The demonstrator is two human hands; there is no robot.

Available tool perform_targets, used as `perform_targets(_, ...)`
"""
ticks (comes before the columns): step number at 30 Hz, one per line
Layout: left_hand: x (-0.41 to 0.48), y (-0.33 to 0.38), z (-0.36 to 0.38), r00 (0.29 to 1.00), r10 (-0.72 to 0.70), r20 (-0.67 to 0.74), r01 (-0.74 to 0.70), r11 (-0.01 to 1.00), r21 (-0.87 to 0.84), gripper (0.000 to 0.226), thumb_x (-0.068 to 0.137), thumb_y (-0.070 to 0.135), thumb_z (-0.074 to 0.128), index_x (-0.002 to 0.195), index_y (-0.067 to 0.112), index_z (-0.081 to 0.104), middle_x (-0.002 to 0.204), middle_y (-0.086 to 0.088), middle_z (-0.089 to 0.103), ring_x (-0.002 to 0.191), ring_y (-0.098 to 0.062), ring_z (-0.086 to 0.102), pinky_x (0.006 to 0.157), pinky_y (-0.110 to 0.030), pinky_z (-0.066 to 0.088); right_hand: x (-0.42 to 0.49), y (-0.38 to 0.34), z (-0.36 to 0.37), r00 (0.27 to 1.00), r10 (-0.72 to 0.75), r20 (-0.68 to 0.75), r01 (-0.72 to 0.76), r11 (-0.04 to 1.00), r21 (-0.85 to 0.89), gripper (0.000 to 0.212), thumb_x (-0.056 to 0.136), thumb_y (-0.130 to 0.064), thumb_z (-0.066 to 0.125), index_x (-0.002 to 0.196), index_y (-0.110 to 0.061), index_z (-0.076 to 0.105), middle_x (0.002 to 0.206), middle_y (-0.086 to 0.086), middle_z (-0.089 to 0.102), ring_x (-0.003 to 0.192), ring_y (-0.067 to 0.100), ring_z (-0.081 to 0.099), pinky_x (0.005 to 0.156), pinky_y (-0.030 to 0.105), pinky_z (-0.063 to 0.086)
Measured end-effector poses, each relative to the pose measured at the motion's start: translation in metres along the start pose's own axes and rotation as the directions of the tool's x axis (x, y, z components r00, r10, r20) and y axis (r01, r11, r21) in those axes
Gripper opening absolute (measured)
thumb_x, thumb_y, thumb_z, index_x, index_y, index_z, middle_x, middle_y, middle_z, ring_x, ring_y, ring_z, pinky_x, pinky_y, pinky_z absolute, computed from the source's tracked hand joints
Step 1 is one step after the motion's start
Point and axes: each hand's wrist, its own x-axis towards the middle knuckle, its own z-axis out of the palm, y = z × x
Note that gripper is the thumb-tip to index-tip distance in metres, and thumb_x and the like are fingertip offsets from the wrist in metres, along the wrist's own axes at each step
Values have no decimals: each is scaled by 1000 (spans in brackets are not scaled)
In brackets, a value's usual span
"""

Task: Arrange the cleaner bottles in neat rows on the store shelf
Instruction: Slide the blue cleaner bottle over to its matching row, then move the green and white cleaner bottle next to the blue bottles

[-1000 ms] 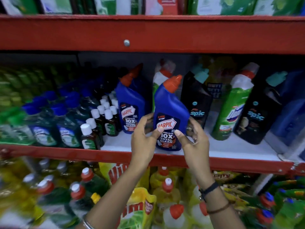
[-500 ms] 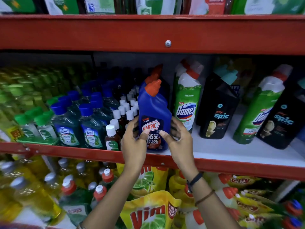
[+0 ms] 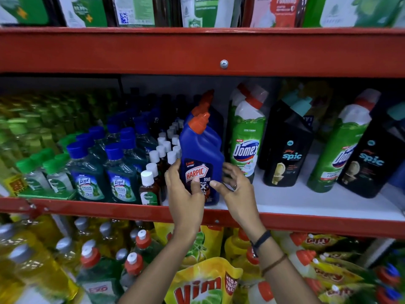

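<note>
Centre frame: left grip (image 3: pixel 185 191) clasps the Harpic bottle (image 3: pixel 201 150), right grip (image 3: pixel 237 189) spread alongside, seating it; next, square it up

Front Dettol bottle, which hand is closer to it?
Left. The left hand grips the left side of the Harpic bottle, just right of the Dettol bottle; the right hand is at that bottle's far side, farther right.
</note>
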Motion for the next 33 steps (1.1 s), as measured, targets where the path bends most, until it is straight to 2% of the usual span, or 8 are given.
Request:
perform_targets(3, -16, 16, 14, 993, 109, -36, -110, 994, -23, 58, 93, 3, 52, 145, 19, 30, 148, 4, 27, 125, 22, 27, 93, 4, 31, -2, -3, -22, 1000, -3, 31, 2, 1000, 4, 42, 82, -8, 68, 120, -22, 55, 114, -10, 65, 105, 3, 64, 92, 18, 52)
perform_targets(7, -43, 41, 43, 959, 284, -9, -284, 957, -49, 54, 94, 12, 50, 145, 18, 31, 156, -3, 24, 145, -4, 19, 108, -3, 21, -11, -15, -75, 989, -63, -131, 66, 997, 26, 34, 86, -11, 65, 119, -15, 59, 115, -3, 68, 105, 4, 65, 89, 21, 52)
perform_targets(9, -55, 50, 61, 943, 320, 90, -312, 945, -97, 49, 95, 12, 49, 142, 17, 37, 152, -3, 33, 142, -4, 25, 108, -5, 22, -15, -19, -103, 959, -104, -264, 111, 994, 14, 27, 88, -12, 63, 114, -12, 61, 112, 0, 70, 105, 9, 66, 89, 27, 54)
perform_targets(12, -70, 61, 98, 919, 289, 270, -247, 952, -179, 41, 96, 15, 48, 137, 19, 45, 143, 4, 43, 133, 8, 33, 105, -5, 26, -17, -16, -151, 873, -163, -459, 146, 987, -74, 16, 91, -15, 59, 106, -18, 64, 108, 4, 70, 102, 12, 66, 88, 32, 54)
perform_targets(15, -80, 62, 139, 885, 235, 401, -152, 962, -228, 39, 96, 21, 47, 135, 22, 47, 138, 8, 48, 130, 2, 42, 108, -21, 37, -13, -7, -193, 796, -202, -571, 144, 979, -146, 18, 92, -12, 56, 106, -22, 62, 108, 8, 67, 94, 1, 62, 83, 19, 52)
perform_targets(20, -86, 69, 198, 793, 163, 587, -47, 977, -207, 49, 99, 24, 47, 145, 29, 30, 136, 26, 32, 126, 13, 31, 110, -28, 38, 13, 13, -239, 857, -77, -510, 11, 991, -131, 40, 95, -15, 50, 134, -8, 45, 129, 5, 54, 113, 11, 53, 82, 0, 41)
perform_targets(26, -81, 67, 241, 821, 161, 547, -82, 983, -167, 61, 95, 5, 49, 149, 22, 24, 146, 2, 39, 127, 2, 35, 96, 3, 28, 35, 32, -252, 938, -30, -344, -40, 980, -196, 46, 96, -6, 42, 141, -12, 35, 136, 3, 53, 120, 15, 52, 105, 36, 42)
perform_targets(33, -81, 55, 253, 865, 123, 486, -18, 976, -216, 73, 87, -9, 53, 145, 29, 31, 143, -3, 48, 125, -12, 52, 94, -9, 45, 30, 30, -254, 899, -130, -419, -17, 944, -331, 54, 85, -6, 62, 136, -13, 46, 128, 15, 58, 115, 27, 58, 97, 40, 49)
